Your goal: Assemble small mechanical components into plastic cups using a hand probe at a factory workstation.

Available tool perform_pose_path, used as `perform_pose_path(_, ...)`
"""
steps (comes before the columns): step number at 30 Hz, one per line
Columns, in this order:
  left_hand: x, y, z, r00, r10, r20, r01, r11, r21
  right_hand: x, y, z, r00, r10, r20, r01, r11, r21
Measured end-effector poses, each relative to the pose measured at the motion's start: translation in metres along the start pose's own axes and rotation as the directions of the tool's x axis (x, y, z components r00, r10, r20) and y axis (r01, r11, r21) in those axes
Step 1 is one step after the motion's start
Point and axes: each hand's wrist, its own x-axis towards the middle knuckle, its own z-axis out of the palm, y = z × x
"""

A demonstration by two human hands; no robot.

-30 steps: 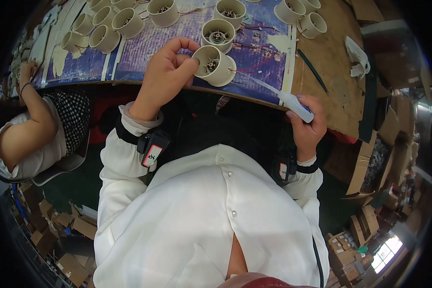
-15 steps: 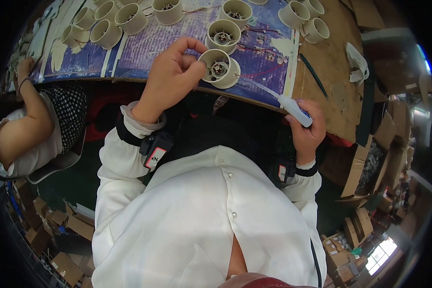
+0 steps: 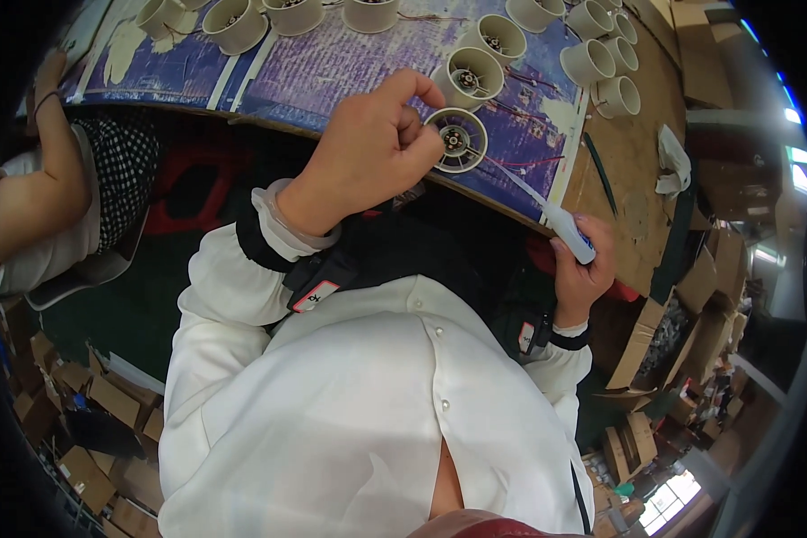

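At the table's near edge, my left hand [image 3: 368, 157] is closed, its thumb on the left rim of a cream cylindrical fan housing [image 3: 482, 128] and its forefinger curled by the far side. A small round motor [image 3: 455, 138] with thin spokes sits inside the housing. My right hand [image 3: 587, 269] grips a small whitish squeeze bottle [image 3: 568, 231] from the right. Its long thin nozzle [image 3: 520, 184] points up and left, the tip near the housing's lower right side and its red wires [image 3: 542, 163]. Another housing [image 3: 489, 76] stands just behind.
More cream housings [image 3: 592, 61] stand at the back and right. A dark green rod [image 3: 601, 170] and a crumpled white bag [image 3: 672, 161] lie on the right. At left a co-worker's arm [image 3: 45, 148] reaches the table. An open cardboard box [image 3: 659, 345] is below right.
My view has shifted, so the table's things appear farther right. The held housing now turns its round opening more toward me. Both hands keep their grips, and the nozzle tip remains near the housing.
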Motion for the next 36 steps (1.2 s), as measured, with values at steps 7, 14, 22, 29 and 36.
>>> perform_pose_path(7, 0.001, 0.001, 0.002, 0.999, 0.031, -0.018, -0.03, 0.999, 0.045, 0.0, -0.002, -0.003, 0.999, 0.003, 0.034, -0.001, 0.999, -0.045)
perform_pose_path(14, 0.0, -0.003, 0.003, 0.997, 0.068, -0.034, -0.066, 0.996, 0.053, 0.005, -0.007, -0.004, 0.996, -0.083, 0.029, 0.085, 0.992, -0.092)
perform_pose_path(22, 0.001, 0.002, 0.004, 0.997, 0.066, -0.025, -0.065, 0.996, 0.062, 0.01, -0.014, -0.01, 0.986, -0.158, 0.055, 0.165, 0.972, -0.165)
perform_pose_path(29, 0.002, 0.002, 0.003, 0.998, 0.068, -0.015, -0.067, 0.995, 0.073, 0.009, -0.013, -0.013, 0.985, -0.142, 0.101, 0.156, 0.977, -0.145)
perform_pose_path(36, 0.001, 0.004, 0.003, 0.998, 0.068, -0.016, -0.066, 0.995, 0.072, 0.005, -0.009, -0.013, 0.993, -0.102, 0.067, 0.11, 0.986, -0.123)
